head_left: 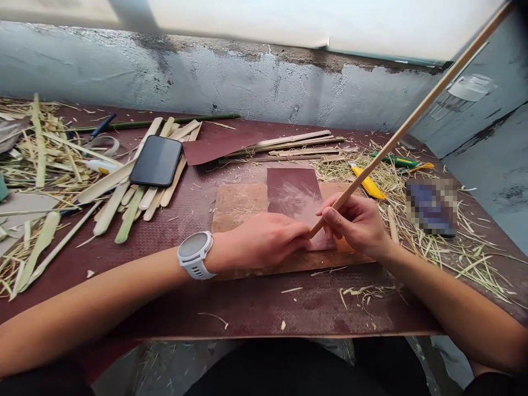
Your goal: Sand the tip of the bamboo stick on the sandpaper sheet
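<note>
Right hand: the right hand pinched a long thin bamboo stick near its low end, fingers closed round it, the stick slanting up and away to the far right corner of the view.
Left hand: the left hand lay flat, fingers together, pressing on the near edge of a sheet of sandpaper; a white watch sat on that wrist.
Stick tip: the low end touched the sandpaper between the two hands.
Sandpaper: dark red-brown, it lay on a brown board in the middle of the table.
Near edge: the table's near edge ran just below both forearms, with a bare strip between board and edge, dotted with a few chips.
Far edge: a grey plastered wall closed the table's far side, and a second wall closed the right.
Open room: the bare table left of the board, up to the strips, was the widest free patch.
Left side: flat bamboo strips lay fanned out with a black phone on top; loose shavings heaped further left.
Far middle: another red-brown sheet and several thin slats lay near the wall.
Right side: a yellow-handled tool, a green-handled tool and a blurred dark object lay in straw, crowding the right hand's side.
Writing: none could be read.
</note>
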Demonstrator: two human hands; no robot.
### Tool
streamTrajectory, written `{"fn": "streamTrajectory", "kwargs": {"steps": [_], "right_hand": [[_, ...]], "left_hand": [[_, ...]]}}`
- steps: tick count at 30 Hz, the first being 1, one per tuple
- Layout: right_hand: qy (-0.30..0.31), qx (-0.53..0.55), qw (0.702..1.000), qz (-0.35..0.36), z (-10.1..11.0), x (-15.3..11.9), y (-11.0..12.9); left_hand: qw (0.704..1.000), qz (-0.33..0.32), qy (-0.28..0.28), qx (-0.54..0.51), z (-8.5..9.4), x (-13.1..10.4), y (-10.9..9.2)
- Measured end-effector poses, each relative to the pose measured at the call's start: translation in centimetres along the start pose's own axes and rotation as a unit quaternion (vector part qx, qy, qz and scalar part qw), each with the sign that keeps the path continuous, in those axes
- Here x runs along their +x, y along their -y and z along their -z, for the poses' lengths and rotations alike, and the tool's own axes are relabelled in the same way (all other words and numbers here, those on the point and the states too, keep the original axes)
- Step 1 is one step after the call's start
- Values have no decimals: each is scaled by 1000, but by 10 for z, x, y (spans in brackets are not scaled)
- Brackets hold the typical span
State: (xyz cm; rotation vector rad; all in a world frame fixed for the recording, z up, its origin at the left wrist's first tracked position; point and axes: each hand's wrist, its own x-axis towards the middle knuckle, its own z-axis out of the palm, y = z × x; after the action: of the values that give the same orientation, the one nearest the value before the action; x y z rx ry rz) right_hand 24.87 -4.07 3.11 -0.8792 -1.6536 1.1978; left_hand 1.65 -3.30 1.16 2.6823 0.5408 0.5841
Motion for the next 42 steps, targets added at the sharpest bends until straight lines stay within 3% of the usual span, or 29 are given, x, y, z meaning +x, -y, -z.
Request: {"fn": "streamTrajectory", "kwargs": {"steps": [5, 18, 26, 36, 42], "right_hand": [[8, -8, 999, -33, -5, -3, 3], [34, 1, 996, -78, -6, -4, 8], [84, 10, 990, -112, -6, -4, 8], [68, 40, 991, -108, -6, -3, 11], [51, 32, 992, -113, -7, -3, 7]], "left_hand": [[999, -45, -18, 11, 0, 0, -4], [996, -77, 29, -20, 7, 4, -1], [991, -103, 68, -56, 13, 8, -2], [990, -127, 38, -49, 15, 7, -1], [991, -133, 18, 25, 13, 5, 1]]}}
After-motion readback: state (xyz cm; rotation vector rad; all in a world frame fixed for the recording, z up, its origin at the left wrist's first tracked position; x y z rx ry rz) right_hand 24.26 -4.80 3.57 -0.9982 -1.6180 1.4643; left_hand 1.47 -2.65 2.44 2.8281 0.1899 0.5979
